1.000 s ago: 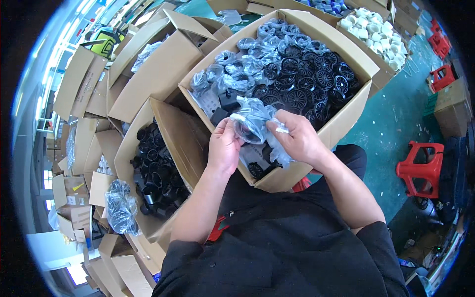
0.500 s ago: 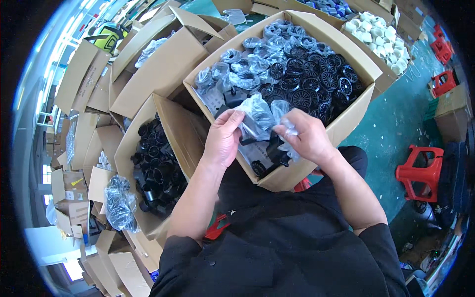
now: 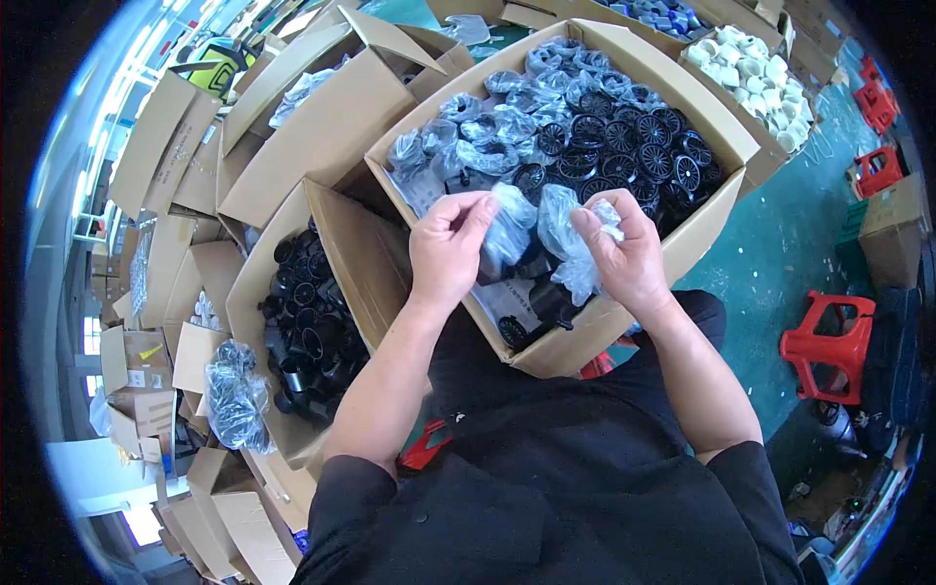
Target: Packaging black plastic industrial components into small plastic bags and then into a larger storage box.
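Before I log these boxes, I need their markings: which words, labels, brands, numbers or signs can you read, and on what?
None readable.
Pale sheet in the open box: print too small.
Tall flap, upper left: print too blurred.
White label on small carton, left: too small.

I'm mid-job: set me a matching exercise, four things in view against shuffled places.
Things
1. Translucent crumpled plastic film
2. Black spoked plastic wheels
3. White hollow round pieces
4. Nearest red plastic stool

Places
A. On the green floor, right
B. Inside the central brown cardboard box
C. Pinched in the left hand and right hand
D. Heaped in the upper-right brown cardboard box

Pairs: 1-C; 2-B; 3-D; 4-A
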`<state>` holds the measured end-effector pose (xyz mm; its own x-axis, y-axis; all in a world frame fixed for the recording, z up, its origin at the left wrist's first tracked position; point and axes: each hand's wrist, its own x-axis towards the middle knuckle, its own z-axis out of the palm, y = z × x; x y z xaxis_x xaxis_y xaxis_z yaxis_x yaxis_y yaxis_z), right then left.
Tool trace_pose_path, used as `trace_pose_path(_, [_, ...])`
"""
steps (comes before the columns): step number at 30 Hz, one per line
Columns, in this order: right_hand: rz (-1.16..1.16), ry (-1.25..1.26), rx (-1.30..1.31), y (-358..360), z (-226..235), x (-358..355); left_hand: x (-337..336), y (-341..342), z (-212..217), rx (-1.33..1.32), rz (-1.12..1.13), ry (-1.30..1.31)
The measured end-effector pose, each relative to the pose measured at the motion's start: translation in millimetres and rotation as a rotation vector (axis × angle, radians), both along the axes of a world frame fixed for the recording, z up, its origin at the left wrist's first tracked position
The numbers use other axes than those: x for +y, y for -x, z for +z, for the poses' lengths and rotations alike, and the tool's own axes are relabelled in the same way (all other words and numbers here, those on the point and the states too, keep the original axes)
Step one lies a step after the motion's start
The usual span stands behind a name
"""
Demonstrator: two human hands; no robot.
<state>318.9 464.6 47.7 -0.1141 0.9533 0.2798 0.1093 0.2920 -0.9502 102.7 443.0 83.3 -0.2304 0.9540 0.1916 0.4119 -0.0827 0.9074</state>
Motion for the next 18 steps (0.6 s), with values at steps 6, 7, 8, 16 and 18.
trace_pose_path(6, [0.034, 0.105, 0.003, -5.7, 0.5, -3.0, 1.5, -0.3, -4.8, -0.1, 0.091, -0.072])
trace_pose_path(7, [0.033, 0.107, 0.003, -6.1, -0.3, -2.4, 2.2, -1.6, -4.6, -0.1, 0.09, -0.07])
trace_pose_path(8, [0.022, 0.094, 0.012, -6.1, -2.0, -1.3, 2.9, -3.6, -3.8, -0.088, 0.064, -0.038])
trace_pose_path(16, [0.028, 0.109, 0.018, -7.3, -2.8, -2.7, 4.0, -2.8, 2.9, -0.075, 0.008, 0.038])
trace_pose_path(18, [0.031, 0.118, 0.042, -7.7, -2.8, -2.5, 4.8, -3.2, 5.1, -0.079, 0.009, -0.012])
